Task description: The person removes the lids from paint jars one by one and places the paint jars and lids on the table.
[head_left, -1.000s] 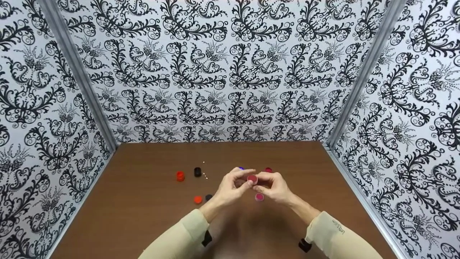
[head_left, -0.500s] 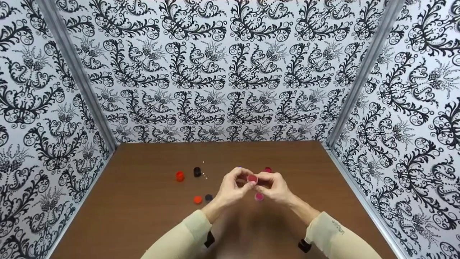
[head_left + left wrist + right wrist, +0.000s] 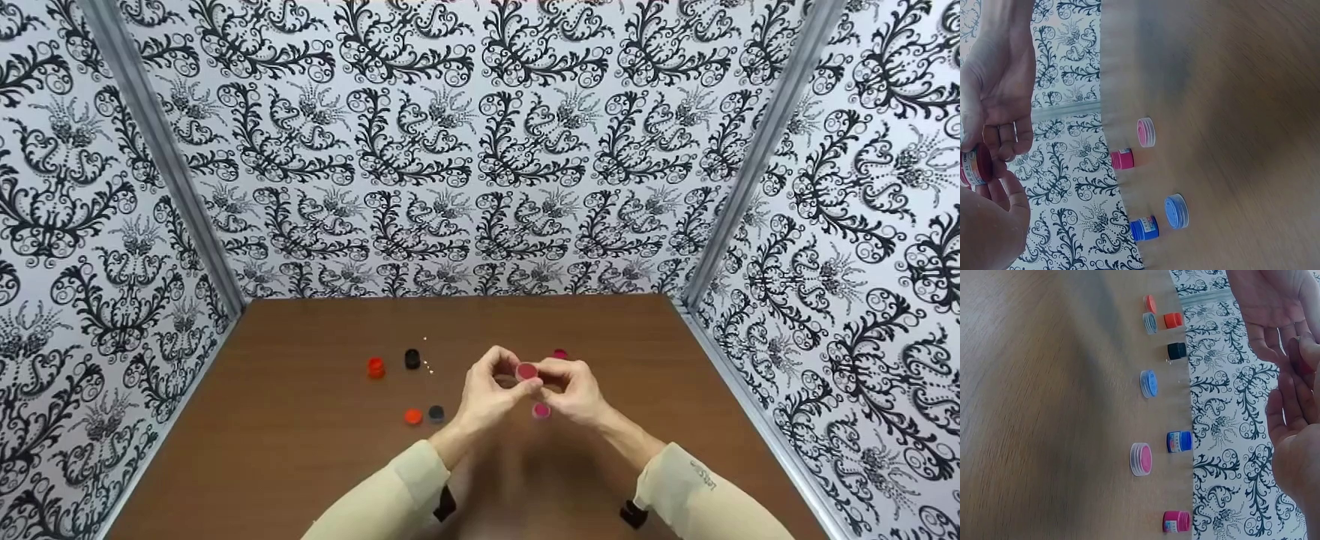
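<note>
Both hands hold a small dark red paint jar (image 3: 527, 372) above the table, its round end facing the head camera. My left hand (image 3: 486, 390) grips it from the left, thumb below and fingers bent above. From the other side my right hand (image 3: 576, 391) pinches it. A printed label shows on the jar (image 3: 974, 166) in the left wrist view; fingers hide much of the jar (image 3: 1304, 363) in the right wrist view. Nearest below the hands lies a pink lid (image 3: 541, 410), and a pink jar (image 3: 560, 353) stands behind the right hand.
On the brown table (image 3: 300, 450) stand an orange jar (image 3: 376, 367) and a black jar (image 3: 412, 358), with an orange lid (image 3: 413, 416) and a dark lid (image 3: 436, 413) nearer. A blue jar (image 3: 1179, 441) and blue lid (image 3: 1149, 383) appear in the wrist views. Patterned walls enclose the table.
My left hand has shifted slightly right, and its index finger, stretched over the jar before, is now bent. The dark lid came into full sight; the blue spot behind the left hand is hidden.
</note>
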`<state>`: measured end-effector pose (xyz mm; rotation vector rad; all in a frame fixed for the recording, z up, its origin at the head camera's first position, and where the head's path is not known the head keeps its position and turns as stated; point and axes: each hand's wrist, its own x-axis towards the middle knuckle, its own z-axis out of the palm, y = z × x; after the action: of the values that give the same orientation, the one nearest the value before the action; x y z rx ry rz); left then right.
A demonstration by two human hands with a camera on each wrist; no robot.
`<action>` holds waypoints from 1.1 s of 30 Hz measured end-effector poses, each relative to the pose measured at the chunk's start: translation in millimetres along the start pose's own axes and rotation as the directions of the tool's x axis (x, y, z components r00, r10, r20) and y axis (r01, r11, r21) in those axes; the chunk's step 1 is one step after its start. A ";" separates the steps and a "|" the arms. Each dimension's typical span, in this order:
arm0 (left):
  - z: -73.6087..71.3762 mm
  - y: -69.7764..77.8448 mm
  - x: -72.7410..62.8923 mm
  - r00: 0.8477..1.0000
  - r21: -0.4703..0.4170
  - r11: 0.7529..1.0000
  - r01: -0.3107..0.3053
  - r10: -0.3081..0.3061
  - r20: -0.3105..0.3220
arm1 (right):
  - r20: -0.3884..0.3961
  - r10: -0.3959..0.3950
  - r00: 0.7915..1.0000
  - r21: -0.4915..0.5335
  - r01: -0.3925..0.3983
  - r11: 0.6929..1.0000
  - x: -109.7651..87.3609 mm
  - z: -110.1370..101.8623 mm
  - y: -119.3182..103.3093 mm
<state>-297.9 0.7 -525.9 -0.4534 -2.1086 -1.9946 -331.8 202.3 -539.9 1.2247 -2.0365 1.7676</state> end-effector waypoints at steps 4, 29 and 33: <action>1.1 -0.9 0.1 1.000 -0.028 0.999 0.020 -0.021 -0.013 | 0.000 0.002 1.000 0.006 -0.002 1.000 -0.7 -1.0 1.0; -5.9 -0.8 2.4 0.990 0.039 0.996 -0.082 0.077 0.120 | -0.008 0.028 1.000 -0.005 -0.028 1.000 2.0 -5.3 -2.7; -3.1 0.1 3.7 0.997 0.013 1.000 -0.020 0.018 0.077 | -0.014 0.031 0.999 -0.005 -0.031 1.000 2.5 -4.0 -3.8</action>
<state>-301.5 -2.1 -524.3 -0.5545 -2.1533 -1.9814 -332.4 204.9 -534.4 1.1825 -2.0617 1.7783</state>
